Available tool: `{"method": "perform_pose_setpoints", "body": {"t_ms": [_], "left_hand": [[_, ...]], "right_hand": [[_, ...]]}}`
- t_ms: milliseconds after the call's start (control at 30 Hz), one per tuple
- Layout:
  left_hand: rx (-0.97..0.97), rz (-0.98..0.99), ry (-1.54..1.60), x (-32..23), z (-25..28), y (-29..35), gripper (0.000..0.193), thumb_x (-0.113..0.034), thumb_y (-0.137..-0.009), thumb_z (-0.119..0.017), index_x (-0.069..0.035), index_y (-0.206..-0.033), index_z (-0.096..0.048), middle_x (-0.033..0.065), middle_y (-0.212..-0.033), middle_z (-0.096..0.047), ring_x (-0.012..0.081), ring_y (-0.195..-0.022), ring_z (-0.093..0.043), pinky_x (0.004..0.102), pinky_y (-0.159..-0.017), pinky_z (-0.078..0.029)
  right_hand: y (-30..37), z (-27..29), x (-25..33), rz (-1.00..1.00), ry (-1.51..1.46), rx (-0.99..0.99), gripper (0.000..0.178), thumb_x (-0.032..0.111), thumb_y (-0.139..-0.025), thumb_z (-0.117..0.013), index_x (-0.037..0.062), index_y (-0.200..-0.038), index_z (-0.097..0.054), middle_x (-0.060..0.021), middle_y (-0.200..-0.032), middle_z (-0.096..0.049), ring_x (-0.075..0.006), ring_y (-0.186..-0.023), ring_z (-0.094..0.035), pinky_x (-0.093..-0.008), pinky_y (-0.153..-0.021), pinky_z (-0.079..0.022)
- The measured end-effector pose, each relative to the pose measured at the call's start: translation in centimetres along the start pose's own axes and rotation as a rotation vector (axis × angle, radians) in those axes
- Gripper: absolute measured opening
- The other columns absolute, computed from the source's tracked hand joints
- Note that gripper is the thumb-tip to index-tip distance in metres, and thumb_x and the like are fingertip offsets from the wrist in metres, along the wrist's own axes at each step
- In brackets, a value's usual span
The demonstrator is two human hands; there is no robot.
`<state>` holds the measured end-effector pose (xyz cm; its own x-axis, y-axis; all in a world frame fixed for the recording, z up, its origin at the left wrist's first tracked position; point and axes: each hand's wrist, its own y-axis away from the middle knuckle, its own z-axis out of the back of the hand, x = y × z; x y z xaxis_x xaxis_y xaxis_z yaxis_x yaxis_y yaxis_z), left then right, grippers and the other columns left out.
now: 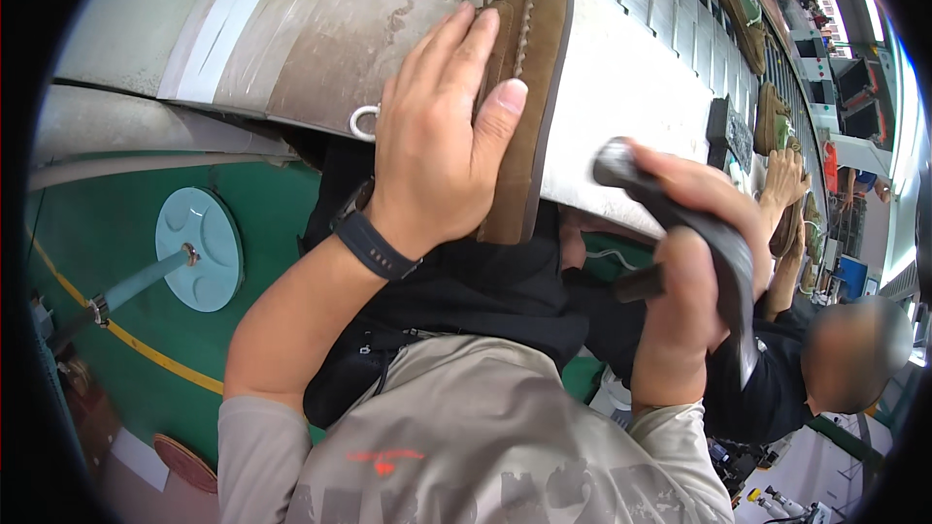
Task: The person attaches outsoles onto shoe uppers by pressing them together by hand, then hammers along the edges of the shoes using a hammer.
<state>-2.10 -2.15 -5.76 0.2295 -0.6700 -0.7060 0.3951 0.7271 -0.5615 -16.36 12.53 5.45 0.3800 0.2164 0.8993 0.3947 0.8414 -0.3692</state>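
Shoe [540, 87], brown with ridged stitched seam, lies under flattened left hand [437, 141]; right hand [716, 202] grips hammer [670, 206]

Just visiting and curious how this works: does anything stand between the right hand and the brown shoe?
Only the dark tool in the right hand, its rounded end toward the brown shoe; otherwise nothing visible. The left hand lies on the shoe's left side.

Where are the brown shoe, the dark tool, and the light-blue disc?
Brown shoe [542, 87]: head view, on its smooth side beside the stitching.
Dark tool [732, 267]: head view, on its curved grey-black section.
Light-blue disc [217, 250]: head view, on its round face.
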Motion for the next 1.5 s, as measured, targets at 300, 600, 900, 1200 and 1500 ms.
{"method": "perform_pose_setpoints", "body": {"t_ms": [300,600,900,1200,1500], "left_hand": [[0.034,0.013,-0.001,0.3,0.6,-0.3,0.055,-0.028,-0.105,-0.059,0.009,-0.146,-0.055,0.0324,-0.146,-0.054,0.0473,-0.132,-0.054,0.0516,-0.112,-0.041],[0.056,-0.008,-0.049,0.2,0.8,-0.3,0.056,-0.028,-0.106,-0.059,0.010,-0.146,-0.052,0.0327,-0.146,-0.053,0.0477,-0.132,-0.054,0.0513,-0.112,-0.042],[0.082,-0.033,-0.124,-0.5,1.1,-2.1,0.058,-0.031,-0.104,-0.061,0.009,-0.145,-0.054,0.0301,-0.142,-0.056,0.0452,-0.126,-0.058,0.0512,-0.107,-0.044],[0.410,0.216,0.026,-1.3,-2.1,-10.2,0.090,-0.046,-0.081,-0.081,0.015,-0.138,-0.048,0.0313,-0.121,-0.070,0.0455,-0.110,-0.069,0.0477,-0.099,-0.055],[0.293,-0.385,0.237,-9.2,3.3,-15.2,0.115,-0.028,-0.072,-0.096,0.004,-0.160,-0.028,0.0183,-0.139,-0.059,0.0258,-0.128,-0.059,0.0384,-0.112,-0.046]], "right_hand": [[-4.6,-0.1,0.2,-0.248,0.110,0.219,0.024,0.006,-0.096,-0.072,-0.0047,-0.117,-0.070,-0.0140,-0.104,-0.078,-0.0102,-0.073,-0.070,-0.0232,-0.058,-0.053],[-6.8,-1.5,0.2,-0.375,0.161,0.298,0.023,0.003,-0.091,-0.071,-0.0041,-0.113,-0.073,-0.0151,-0.111,-0.078,-0.0179,-0.101,-0.072,-0.0295,-0.092,-0.054],[-7.5,-1.4,-2.3,-0.211,0.032,0.214,0.022,0.008,-0.093,-0.075,-0.0016,-0.113,-0.074,-0.0109,-0.098,-0.079,-0.0131,-0.094,-0.072,-0.0274,-0.083,-0.056],[-4.8,0.8,-11.8,-0.486,-0.504,-0.181,0.022,0.014,-0.097,-0.074,-0.0026,-0.112,-0.073,-0.0131,-0.107,-0.075,-0.0214,-0.099,-0.073,-0.0368,-0.089,-0.063],[-5.4,4.2,-4.8,-0.233,-0.731,-0.208,0.031,0.016,-0.098,-0.069,-0.0064,-0.119,-0.068,-0.0212,-0.113,-0.075,-0.0260,-0.102,-0.075,-0.0384,-0.096,-0.060]]}}
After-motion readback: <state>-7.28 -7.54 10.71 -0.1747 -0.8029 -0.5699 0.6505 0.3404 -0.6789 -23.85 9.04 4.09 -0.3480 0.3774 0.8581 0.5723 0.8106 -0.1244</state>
